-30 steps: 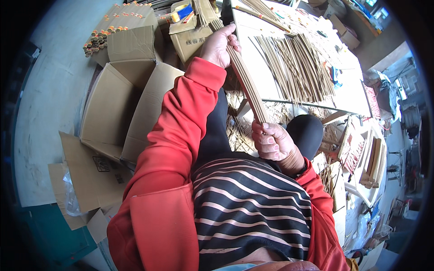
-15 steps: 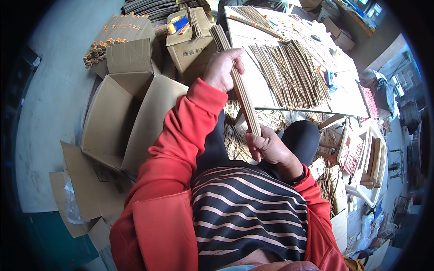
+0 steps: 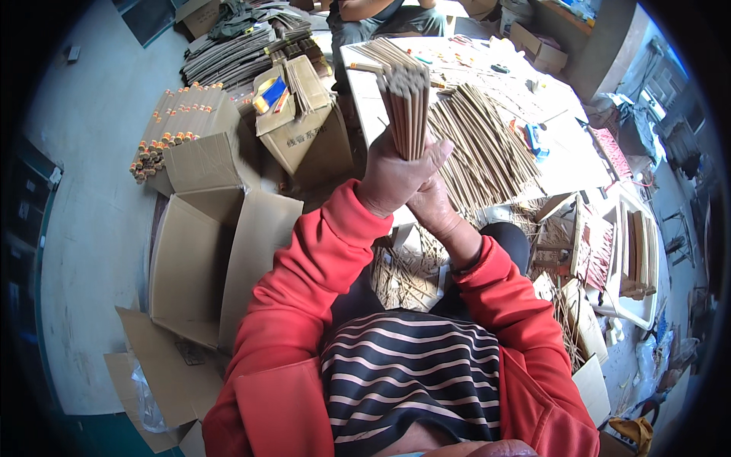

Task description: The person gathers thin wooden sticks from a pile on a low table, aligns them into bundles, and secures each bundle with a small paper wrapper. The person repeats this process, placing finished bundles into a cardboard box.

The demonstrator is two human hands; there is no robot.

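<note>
A thick bundle of brown incense sticks [image 3: 408, 110] stands nearly upright in front of me, its upper ends tipped toward my view. My left hand [image 3: 392, 175] is closed around the bundle's lower part, thumb to the right. Just below and to the right, my right hand [image 3: 439, 207] meets the bundle's bottom end, its fingers mostly hidden behind the left hand. Behind the bundle, many loose incense sticks [image 3: 483, 145] lie spread side by side on the white table [image 3: 567, 171].
An open cardboard box [image 3: 263, 259] stands to my left. Beyond it are labelled bundles [image 3: 183, 114] and a carton with a tape roll [image 3: 270, 91]. A blue tool [image 3: 535, 141] lies on the table. Stick scraps [image 3: 411, 278] cover the floor below. Another person [image 3: 365, 19] sits across.
Both hands have come together at the bundle's lower end, raising it from a slanted hold to nearly upright, farther forward. My view has shifted, bringing the person across more into sight.
</note>
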